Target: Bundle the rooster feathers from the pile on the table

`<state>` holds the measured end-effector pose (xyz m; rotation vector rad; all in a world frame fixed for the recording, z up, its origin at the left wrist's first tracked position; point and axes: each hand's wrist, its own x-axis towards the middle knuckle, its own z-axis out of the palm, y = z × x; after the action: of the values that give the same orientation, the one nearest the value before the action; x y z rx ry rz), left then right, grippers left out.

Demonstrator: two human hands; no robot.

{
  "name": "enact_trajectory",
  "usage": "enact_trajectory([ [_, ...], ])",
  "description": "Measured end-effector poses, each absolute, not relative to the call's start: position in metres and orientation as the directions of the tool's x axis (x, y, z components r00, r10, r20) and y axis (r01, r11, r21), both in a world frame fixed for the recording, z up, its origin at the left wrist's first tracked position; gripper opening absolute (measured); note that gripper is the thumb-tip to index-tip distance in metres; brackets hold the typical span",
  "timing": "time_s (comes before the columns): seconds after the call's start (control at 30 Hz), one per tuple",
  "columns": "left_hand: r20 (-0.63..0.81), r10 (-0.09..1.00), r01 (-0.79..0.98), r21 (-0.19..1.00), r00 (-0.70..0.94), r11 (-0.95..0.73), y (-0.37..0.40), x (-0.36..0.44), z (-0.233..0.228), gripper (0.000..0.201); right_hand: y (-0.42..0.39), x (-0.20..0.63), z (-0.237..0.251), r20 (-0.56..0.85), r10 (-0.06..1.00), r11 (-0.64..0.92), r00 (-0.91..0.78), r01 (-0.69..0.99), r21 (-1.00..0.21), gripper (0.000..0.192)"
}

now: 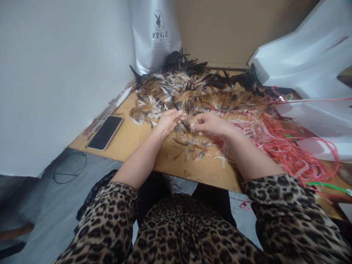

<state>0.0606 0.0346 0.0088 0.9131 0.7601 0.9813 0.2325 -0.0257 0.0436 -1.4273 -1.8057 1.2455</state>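
Over the tabletop, my left hand (172, 121) is closed in a pinch, and what is between its fingertips is too small to make out. Close by on its right, my right hand (209, 124) pinches a small brownish feather (189, 123), slightly blurred. Just beyond both hands lies a wide heap of brown, white and black feathers (170, 86). Loose feather bits (199, 156) are scattered on the wood in front of my fingers.
A tangle of red and pink plastic strips (286, 143) spreads at the right. A phone (106, 132) lies on the left of the wooden table (132, 137). White plastic bags stand at the back (156, 47) and right (302, 55). A white wall borders the left.
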Motion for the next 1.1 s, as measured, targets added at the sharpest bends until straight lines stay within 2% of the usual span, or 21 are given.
enact_trajectory([
  [0.1,-0.134,0.908,-0.334,0.900,0.398,0.280,0.033,0.060,0.009,0.013,-0.021,0.235,0.043,-0.125,0.974,-0.087,-0.191,0.196,-0.977,0.031],
  [0.23,-0.152,0.864,-0.260,0.916,0.480,0.306,0.028,0.062,0.010,0.013,-0.015,0.232,0.034,-0.041,0.999,-0.041,-0.011,0.043,-0.998,0.039],
  [0.6,-0.119,0.825,-0.219,0.934,0.553,0.282,0.023,0.065,0.008,0.013,-0.017,0.215,0.027,0.095,0.983,0.082,0.156,0.089,-0.993,0.040],
  [1.0,-0.076,0.839,-0.189,0.960,0.539,0.209,0.021,0.066,0.010,0.016,-0.018,0.213,0.026,0.069,0.988,0.053,0.139,0.117,-0.992,0.036],
  [1.1,-0.056,0.858,-0.211,0.959,0.510,0.188,0.023,0.065,0.011,0.018,-0.020,0.220,0.033,0.074,0.993,0.052,0.092,0.219,-0.974,0.035],
])
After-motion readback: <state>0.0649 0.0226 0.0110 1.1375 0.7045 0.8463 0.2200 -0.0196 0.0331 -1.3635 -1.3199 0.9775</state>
